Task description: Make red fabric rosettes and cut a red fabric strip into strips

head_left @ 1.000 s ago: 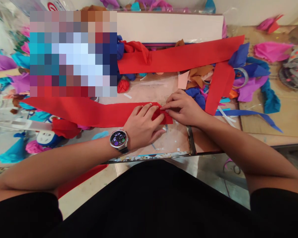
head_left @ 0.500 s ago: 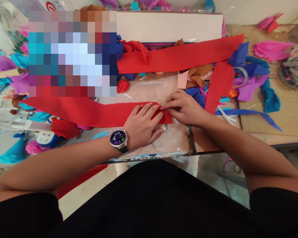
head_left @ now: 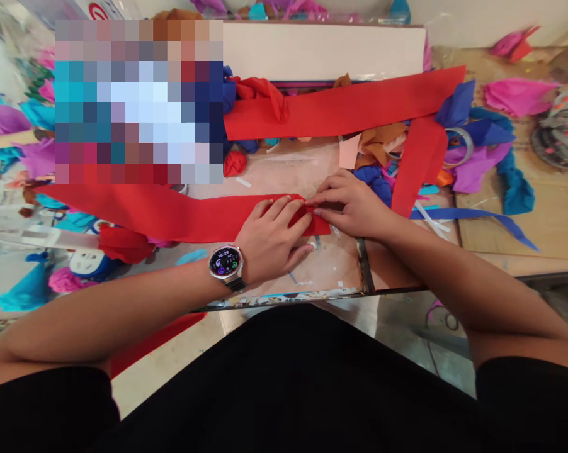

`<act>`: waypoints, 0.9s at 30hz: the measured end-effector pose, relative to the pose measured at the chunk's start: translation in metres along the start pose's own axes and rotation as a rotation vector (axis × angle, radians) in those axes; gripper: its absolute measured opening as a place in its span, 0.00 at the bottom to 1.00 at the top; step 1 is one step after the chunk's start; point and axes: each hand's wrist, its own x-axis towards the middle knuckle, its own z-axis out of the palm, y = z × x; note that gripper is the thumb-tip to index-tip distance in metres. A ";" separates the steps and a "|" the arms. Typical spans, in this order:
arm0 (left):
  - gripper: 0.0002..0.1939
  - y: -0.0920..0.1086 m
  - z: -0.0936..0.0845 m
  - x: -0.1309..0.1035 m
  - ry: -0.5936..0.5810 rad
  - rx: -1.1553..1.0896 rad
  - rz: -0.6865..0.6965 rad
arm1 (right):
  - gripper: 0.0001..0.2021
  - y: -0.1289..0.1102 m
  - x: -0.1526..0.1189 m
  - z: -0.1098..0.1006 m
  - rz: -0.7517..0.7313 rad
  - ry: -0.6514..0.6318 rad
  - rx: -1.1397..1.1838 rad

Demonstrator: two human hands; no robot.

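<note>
A long red strip [head_left: 194, 217] lies across the near part of the table, its right end under my hands. My left hand [head_left: 277, 236], with a watch on the wrist, rests flat on the strip with its fingers spread. From the right, my right hand [head_left: 347, 204] pinches the strip's right end between thumb and fingers, close to my left fingertips. The pinched edge is small and partly hidden by the fingers.
Another red strip [head_left: 350, 110] stretches across the back, and a red piece [head_left: 419, 163] runs down at the right. Around them lie blue scraps [head_left: 373, 182], a tape roll [head_left: 460, 146], a white board [head_left: 322, 50] and a power strip [head_left: 88, 263].
</note>
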 end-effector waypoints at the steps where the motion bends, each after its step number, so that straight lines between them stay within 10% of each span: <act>1: 0.30 0.000 0.000 0.000 0.000 -0.004 -0.003 | 0.10 0.000 0.000 0.000 -0.003 0.004 0.001; 27: 0.38 -0.002 0.005 0.001 0.017 -0.077 -0.059 | 0.13 0.000 0.001 -0.003 -0.022 -0.040 -0.026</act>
